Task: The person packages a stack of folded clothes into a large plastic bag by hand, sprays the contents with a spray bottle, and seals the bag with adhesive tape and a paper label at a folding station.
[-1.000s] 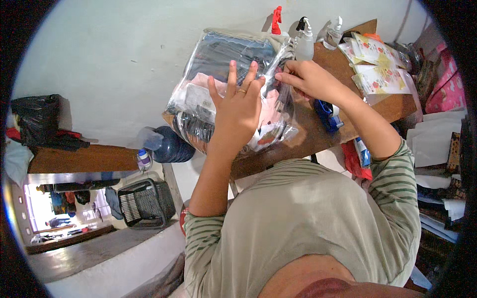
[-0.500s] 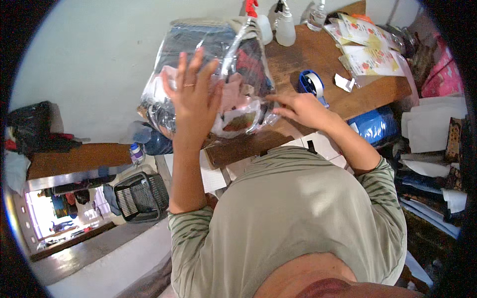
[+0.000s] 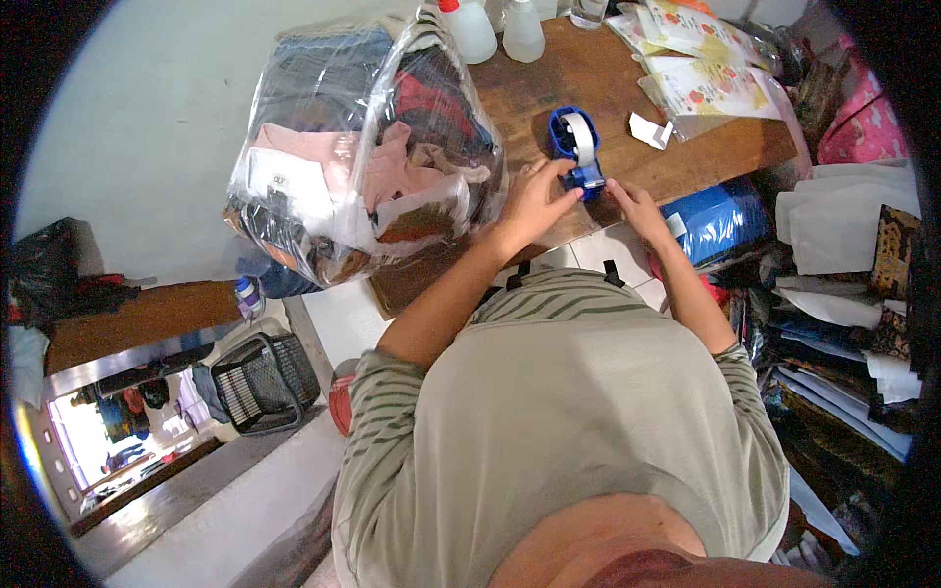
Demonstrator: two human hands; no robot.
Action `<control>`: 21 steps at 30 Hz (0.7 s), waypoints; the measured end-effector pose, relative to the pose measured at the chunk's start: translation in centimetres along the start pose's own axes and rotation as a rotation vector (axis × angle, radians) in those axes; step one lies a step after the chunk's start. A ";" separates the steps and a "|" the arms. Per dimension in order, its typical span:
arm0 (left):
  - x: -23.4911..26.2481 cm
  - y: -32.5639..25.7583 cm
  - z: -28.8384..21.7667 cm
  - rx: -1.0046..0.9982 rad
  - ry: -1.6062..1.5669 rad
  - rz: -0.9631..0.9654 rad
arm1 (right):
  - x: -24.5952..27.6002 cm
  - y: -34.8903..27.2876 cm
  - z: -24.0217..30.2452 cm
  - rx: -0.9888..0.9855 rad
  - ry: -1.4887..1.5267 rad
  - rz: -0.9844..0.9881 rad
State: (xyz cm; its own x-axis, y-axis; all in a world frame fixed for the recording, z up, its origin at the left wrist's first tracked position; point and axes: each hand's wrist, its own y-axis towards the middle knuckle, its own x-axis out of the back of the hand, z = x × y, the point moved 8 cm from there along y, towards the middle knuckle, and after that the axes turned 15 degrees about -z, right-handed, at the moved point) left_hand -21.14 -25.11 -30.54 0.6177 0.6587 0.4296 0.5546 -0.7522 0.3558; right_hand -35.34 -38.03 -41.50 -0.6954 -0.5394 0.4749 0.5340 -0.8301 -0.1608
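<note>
A blue tape dispenser (image 3: 573, 137) with a white roll of tape lies on the wooden table, to the right of a bulging clear plastic bag. My left hand (image 3: 534, 208) grips the dispenser's near end between thumb and fingers. At the cutter end, my right hand (image 3: 642, 214) has its fingertips pinched together close to the blue edge; what they hold is too small to make out. Folded clothes in pink, white, red and dark blue show through the plastic bag (image 3: 368, 186), which leans against the wall with neither hand on it.
White bottles (image 3: 524, 34) stand at the table's back. Flat printed packets (image 3: 711, 93) and a white paper scrap (image 3: 650, 131) lie on the right. A blue wrapped bundle (image 3: 720, 223) sits beside the table, near stacked clothes (image 3: 833, 343). A dark basket (image 3: 263, 382) is at lower left.
Both hands have left the plastic bag. My left hand has moved right onto the tape dispenser, and my right hand has come to its cutter end.
</note>
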 end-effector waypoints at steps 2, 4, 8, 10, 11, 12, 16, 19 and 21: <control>-3.3 -1.2 3.0 -0.010 0.194 -0.028 | -0.6 0.7 0.2 -0.041 0.112 0.040; -5.6 -1.9 5.0 -0.017 0.390 -0.062 | -0.9 1.6 0.9 -0.082 0.090 0.049; -7.7 -1.7 6.9 0.097 0.387 -0.067 | -2.5 2.2 2.4 -0.070 0.160 0.061; -7.9 -1.5 6.8 0.119 0.375 -0.059 | -2.9 3.2 1.2 -0.084 0.151 0.038; -7.8 -1.4 6.6 0.095 0.362 -0.060 | -2.8 3.6 0.4 -0.095 0.141 0.019; -7.4 -1.4 6.6 0.080 0.354 -0.069 | -3.1 3.3 1.0 -0.095 0.141 0.026; -7.7 -1.7 7.7 0.137 0.458 -0.023 | -1.5 1.2 3.1 0.015 0.112 -0.089; -7.0 -1.4 6.7 0.093 0.398 -0.099 | -0.7 -2.7 2.3 -0.093 0.276 -0.046; -7.2 -1.3 6.5 0.147 0.351 -0.041 | -0.3 -5.2 1.3 -0.127 0.335 -0.016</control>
State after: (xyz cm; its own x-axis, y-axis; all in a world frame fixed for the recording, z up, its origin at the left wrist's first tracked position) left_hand -22.68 -28.70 -39.49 0.3792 0.6227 0.6844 0.6644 -0.6980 0.2670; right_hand -37.25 -33.33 -39.68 -0.8336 -0.5251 0.1715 0.4724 -0.8386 -0.2715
